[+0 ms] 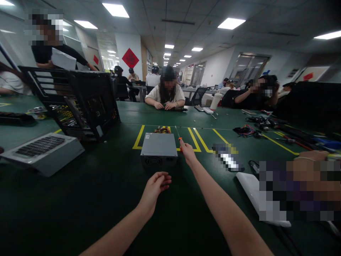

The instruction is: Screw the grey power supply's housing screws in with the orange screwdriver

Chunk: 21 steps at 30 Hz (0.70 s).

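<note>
A grey metal computer power supply (159,145) lies on the green table in front of me, its fan grille and socket facing me. A bundle of coloured cables (162,130) shows behind it. My right hand (187,152) is beside the box's right side, closed round the orange handle of a screwdriver (180,139). Its thin shaft points up and away, apart from the box. Nearer me, my left hand (157,185) hovers just in front of the box, fingers curled together with the thumb. Whether anything small is between those fingers is hidden.
To the left stand an open black computer case (87,106) and another power supply (50,153). A phone (228,158), a white flat object (255,193) and a person's arm (311,174) are on the right. Cables (245,131) lie farther back; a person (167,90) sits opposite.
</note>
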{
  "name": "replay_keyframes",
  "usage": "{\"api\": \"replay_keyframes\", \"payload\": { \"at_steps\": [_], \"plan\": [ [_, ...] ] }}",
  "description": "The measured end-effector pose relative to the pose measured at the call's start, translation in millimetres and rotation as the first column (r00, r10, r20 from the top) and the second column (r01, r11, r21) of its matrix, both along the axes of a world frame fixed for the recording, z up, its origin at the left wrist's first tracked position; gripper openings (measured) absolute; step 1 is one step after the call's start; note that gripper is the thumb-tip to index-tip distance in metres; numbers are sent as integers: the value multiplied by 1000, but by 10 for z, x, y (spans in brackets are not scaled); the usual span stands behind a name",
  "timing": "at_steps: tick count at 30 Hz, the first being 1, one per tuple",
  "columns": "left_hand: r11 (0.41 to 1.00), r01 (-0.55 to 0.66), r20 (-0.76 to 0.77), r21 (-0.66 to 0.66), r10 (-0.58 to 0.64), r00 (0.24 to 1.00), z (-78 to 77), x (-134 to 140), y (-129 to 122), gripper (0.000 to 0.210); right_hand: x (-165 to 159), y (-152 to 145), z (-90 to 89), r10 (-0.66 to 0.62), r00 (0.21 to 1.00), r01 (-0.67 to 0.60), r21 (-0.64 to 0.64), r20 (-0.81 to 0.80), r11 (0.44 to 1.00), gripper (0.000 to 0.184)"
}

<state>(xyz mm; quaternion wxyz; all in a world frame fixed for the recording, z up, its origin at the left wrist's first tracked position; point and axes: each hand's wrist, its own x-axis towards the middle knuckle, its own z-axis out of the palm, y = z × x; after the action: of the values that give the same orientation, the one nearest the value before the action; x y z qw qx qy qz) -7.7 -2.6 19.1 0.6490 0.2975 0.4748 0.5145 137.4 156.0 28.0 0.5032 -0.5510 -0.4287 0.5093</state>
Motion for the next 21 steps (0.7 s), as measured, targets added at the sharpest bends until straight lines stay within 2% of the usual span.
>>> {"api": "replay_keyframes", "payload": {
  "at_steps": [3, 6, 9, 12, 15, 17, 19, 20, 21],
  "plan": [
    [999, -21, -60, 48, 23, 998, -41, -136, -193, 24, -157, 208, -20, 40, 998, -40, 6, -39, 999, 33],
    [993, -82, -89, 83, 89, 992, -89, -258, -367, 29, -269, 272, 1, 134, 987, -133, 19, -92, 991, 33],
    [977, -175, -99, 124, 188, 977, -112, -323, -504, 32, -317, 228, 26, 210, 971, -209, 21, -118, 978, 33],
    [944, -311, -82, 113, 320, 944, -113, -336, -605, 37, -381, 80, 25, 254, 959, -252, 36, -122, 967, 33],
    [858, -501, -36, 116, 507, 861, -125, -360, -676, 40, -588, -136, -16, 284, 950, -278, 67, -127, 958, 33],
    [806, -573, -60, 149, 586, 808, -159, -417, -720, 42, -827, -296, -62, 302, 944, -291, 100, -132, 952, 32],
    [750, -618, -191, 235, 659, 727, -212, -516, -780, 45, -1122, -471, -109, 306, 943, -290, 128, -132, 948, 26],
    [700, -631, -292, 336, 714, 636, -240, -576, -820, 44, -1278, -567, -129, 295, 946, -276, 140, -132, 951, 21],
    [689, -625, -325, 367, 724, 608, -265, -639, -867, 43, -1434, -666, -146, 282, 951, -262, 149, -128, 953, 18]
  ]
}}
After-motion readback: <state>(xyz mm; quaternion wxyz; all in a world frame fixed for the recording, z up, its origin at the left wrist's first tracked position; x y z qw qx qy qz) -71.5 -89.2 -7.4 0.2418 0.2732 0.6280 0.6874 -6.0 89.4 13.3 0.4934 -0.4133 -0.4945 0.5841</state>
